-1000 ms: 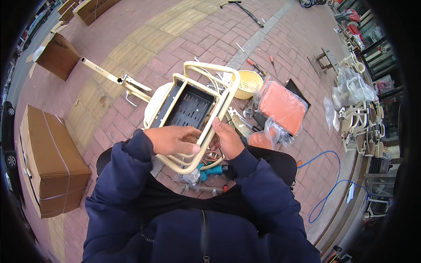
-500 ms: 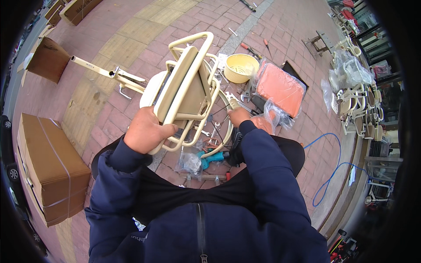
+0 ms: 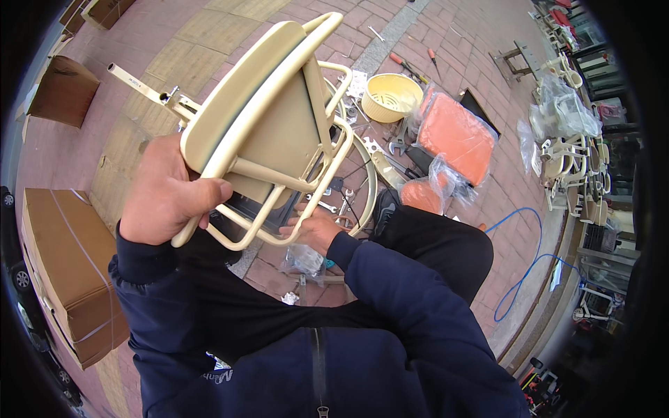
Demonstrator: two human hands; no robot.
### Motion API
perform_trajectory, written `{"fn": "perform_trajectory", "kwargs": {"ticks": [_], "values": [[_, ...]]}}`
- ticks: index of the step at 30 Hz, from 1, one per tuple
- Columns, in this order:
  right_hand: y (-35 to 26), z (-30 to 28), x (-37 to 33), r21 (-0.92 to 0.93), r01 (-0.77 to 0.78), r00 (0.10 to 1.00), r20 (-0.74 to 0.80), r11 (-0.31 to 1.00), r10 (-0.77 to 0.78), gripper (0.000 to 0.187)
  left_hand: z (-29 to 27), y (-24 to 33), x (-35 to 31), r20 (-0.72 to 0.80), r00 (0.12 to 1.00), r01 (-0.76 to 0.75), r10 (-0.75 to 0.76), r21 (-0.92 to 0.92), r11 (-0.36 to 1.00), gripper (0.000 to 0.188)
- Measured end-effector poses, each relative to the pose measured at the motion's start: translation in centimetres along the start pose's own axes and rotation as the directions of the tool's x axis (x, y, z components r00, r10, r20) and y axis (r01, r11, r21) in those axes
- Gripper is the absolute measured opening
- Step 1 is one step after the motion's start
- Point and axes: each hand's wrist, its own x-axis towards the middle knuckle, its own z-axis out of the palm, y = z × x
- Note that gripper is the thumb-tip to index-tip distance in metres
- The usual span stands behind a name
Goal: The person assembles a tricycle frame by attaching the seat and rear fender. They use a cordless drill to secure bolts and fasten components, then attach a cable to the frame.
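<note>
My left hand (image 3: pixel 171 191) is closed around the near lower left of a cream tubular metal frame, its thumb over a tube. The frame carries a flat beige panel (image 3: pixel 279 136) with a rounded cream edge piece, and is tilted up in front of me. My right hand (image 3: pixel 317 226) is by the frame's lower bars, its fingers apart and reaching beneath them, partly hidden by a tube. Nothing shows in that hand. A spanner (image 3: pixel 385 169) lies on the ground past it, beside a dark-jawed adjustable wrench (image 3: pixel 398 141).
A yellow plastic basket (image 3: pixel 390 97) and orange cushion in plastic (image 3: pixel 456 139) lie ahead right. Screwdrivers (image 3: pixel 433 61) lie beyond. A blue hose (image 3: pixel 519 279) curls at right. A cardboard box (image 3: pixel 70 272) stands left. Cream frame parts (image 3: pixel 571 167) are piled far right.
The frame has come nearer and up, turned in my left hand. My right hand has let go of the spanner and moved left, under the frame's lower bars.
</note>
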Motion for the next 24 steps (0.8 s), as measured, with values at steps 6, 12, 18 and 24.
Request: {"fn": "perform_trajectory", "kwargs": {"ticks": [6, 12, 18, 24], "values": [[2.9, 3.2, 0.9, -0.057, 0.108, 0.963, 0.252, 0.993, -0.090, 0.082, 1.6, 2.2, -0.9, 0.095, 0.992, 0.055, -0.087, 0.299, 0.953, 0.034], [4.2, 0.3, 1.3, 0.095, 0.007, 1.000, 0.002, 0.995, -0.007, 0.075, 4.1, 0.7, 0.0, 0.121, 0.985, 0.072, -0.123, 0.358, 0.931, 0.034], [4.0, -2.2, 1.7, -0.201, 0.011, 0.996, 0.092, 0.980, 0.008, 0.065, 3.8, 0.0, 0.0, 0.082, 0.986, 0.122, -0.146, 0.242, 0.962, 0.034], [3.9, -11.5, 4.9, -0.306, -0.095, 0.910, -0.413, 0.947, -0.042, 0.023, 3.4, -0.4, 0.0, -0.030, 0.983, 0.181, -0.179, 0.146, 0.973, 0.040]]}}
